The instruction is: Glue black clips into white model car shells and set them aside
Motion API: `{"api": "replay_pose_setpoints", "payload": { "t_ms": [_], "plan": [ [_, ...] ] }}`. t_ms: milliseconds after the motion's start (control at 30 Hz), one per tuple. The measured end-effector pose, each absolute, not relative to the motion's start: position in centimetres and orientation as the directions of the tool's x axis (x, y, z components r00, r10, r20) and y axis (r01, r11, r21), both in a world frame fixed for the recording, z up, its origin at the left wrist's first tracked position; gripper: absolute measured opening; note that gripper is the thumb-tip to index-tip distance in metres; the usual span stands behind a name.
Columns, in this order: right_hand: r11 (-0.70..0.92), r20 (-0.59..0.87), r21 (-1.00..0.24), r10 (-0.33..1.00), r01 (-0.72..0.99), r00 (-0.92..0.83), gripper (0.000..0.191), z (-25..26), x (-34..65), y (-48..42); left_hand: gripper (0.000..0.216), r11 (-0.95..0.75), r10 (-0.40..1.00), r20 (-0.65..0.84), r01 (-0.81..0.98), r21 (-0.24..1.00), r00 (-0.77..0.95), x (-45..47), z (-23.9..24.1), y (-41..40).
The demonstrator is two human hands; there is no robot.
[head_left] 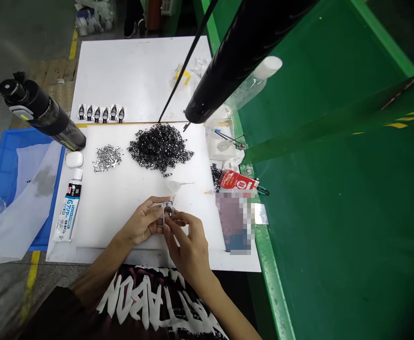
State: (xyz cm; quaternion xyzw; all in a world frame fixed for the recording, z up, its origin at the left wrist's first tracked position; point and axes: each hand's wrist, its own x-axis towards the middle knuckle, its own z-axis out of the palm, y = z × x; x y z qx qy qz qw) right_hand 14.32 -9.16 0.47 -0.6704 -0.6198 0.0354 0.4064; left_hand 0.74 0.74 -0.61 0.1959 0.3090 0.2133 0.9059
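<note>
Over the near part of the white board [104, 208], my left hand [143, 223] grips a small clear-and-silver framed part [168, 208] with a rounded opening. My right hand [191, 241] is closed in a pinch at the lower edge of that part; whatever tiny piece lies between its fingertips is hidden. Just beyond the hands lies a small translucent nozzle-like piece [174, 185]. Farther up the board are a heap of small black frames [159, 147] and, to its left, a smaller pile of silver metal pieces [108, 157].
A glue tube [67, 208], white case [74, 159] and dark bottle [47, 113] line the left side, beside a blue crate [6, 151]. Several black-and-clear parts [97, 114] stand in a row behind. A black cylinder [224, 71] overhangs the right; a red packet [237, 180] lies below.
</note>
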Motion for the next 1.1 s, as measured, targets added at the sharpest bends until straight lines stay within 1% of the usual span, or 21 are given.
{"api": "replay_pose_setpoints", "payload": {
  "t_ms": [133,200,233,300,333,367,400,467,500,533,600,700,800,900,1000,1100],
  "plan": [
    [0.130,0.450,-0.607,0.869,0.784,0.204,0.044,0.6,14.3,-9.5,0.056,0.834,0.506,-0.452,-0.285,0.472,0.735,0.6,-0.7,0.8],
    [0.136,0.462,-0.622,0.859,0.771,0.221,0.046,0.6,14.3,-9.8,0.054,0.827,0.521,-0.447,-0.302,0.474,0.727,0.5,-0.8,0.8],
    [0.114,0.466,-0.641,0.844,0.759,0.266,0.045,0.5,14.3,-9.9,0.053,0.819,0.533,-0.443,-0.309,0.483,0.721,0.5,-0.8,0.7],
    [0.026,0.441,-0.703,0.799,0.711,0.407,0.035,0.2,14.3,-10.2,0.048,0.788,0.575,-0.437,-0.323,0.525,0.691,0.5,-0.6,0.6],
    [-0.036,0.386,-0.753,0.784,0.657,0.486,0.028,0.1,14.3,-10.3,0.045,0.763,0.604,-0.433,-0.329,0.556,0.669,0.6,-0.6,0.4],
    [-0.093,0.294,-0.815,0.784,0.572,0.547,0.021,-0.1,14.4,-10.3,0.041,0.733,0.638,-0.425,-0.335,0.592,0.643,0.7,-0.5,0.3],
    [-0.140,0.168,-0.879,0.803,0.455,0.572,0.020,-0.2,14.5,-10.3,0.039,0.698,0.673,-0.412,-0.342,0.630,0.614,0.7,-0.4,0.2],
    [-0.212,-0.080,-0.957,0.849,0.197,0.523,0.030,-0.3,14.8,-10.0,0.036,0.625,0.733,-0.371,-0.349,0.698,0.570,0.9,-0.4,-0.1],
    [-0.234,-0.158,-0.967,0.864,0.103,0.479,0.036,-0.3,15.0,-9.8,0.036,0.596,0.749,-0.349,-0.344,0.725,0.563,1.0,-0.4,-0.2],
    [-0.247,-0.197,-0.968,0.873,0.055,0.446,0.040,-0.3,15.2,-9.7,0.036,0.577,0.754,-0.331,-0.331,0.747,0.567,1.1,-0.4,-0.4],
    [-0.272,-0.211,-0.959,0.874,0.080,0.437,0.041,-0.4,15.6,-9.4,0.038,0.560,0.743,-0.321,-0.283,0.779,0.587,1.3,-0.4,-0.7],
    [-0.302,-0.180,-0.933,0.864,0.197,0.470,0.034,-0.8,15.9,-9.3,0.040,0.523,0.750,-0.325,-0.215,0.825,0.576,1.4,-0.4,-1.1],
    [-0.284,-0.089,-0.903,0.857,0.322,0.507,0.027,-1.7,16.0,-9.4,0.026,0.458,0.778,-0.273,-0.213,0.863,0.566,1.5,-0.6,-1.4],
    [-0.241,0.022,-0.862,0.862,0.447,0.507,0.020,-2.7,16.3,-9.3,0.022,0.416,0.790,-0.216,-0.242,0.877,0.573,1.4,-0.8,-1.5],
    [-0.176,0.119,-0.816,0.881,0.550,0.459,0.026,-3.1,16.9,-9.3,0.019,0.374,0.816,-0.176,-0.271,0.887,0.551,1.4,-0.7,-1.4],
    [-0.122,0.187,-0.768,0.897,0.629,0.401,0.028,-3.2,17.9,-9.6,0.021,0.386,0.815,-0.188,-0.271,0.882,0.549,1.4,-0.5,-1.4]
  ]
}}
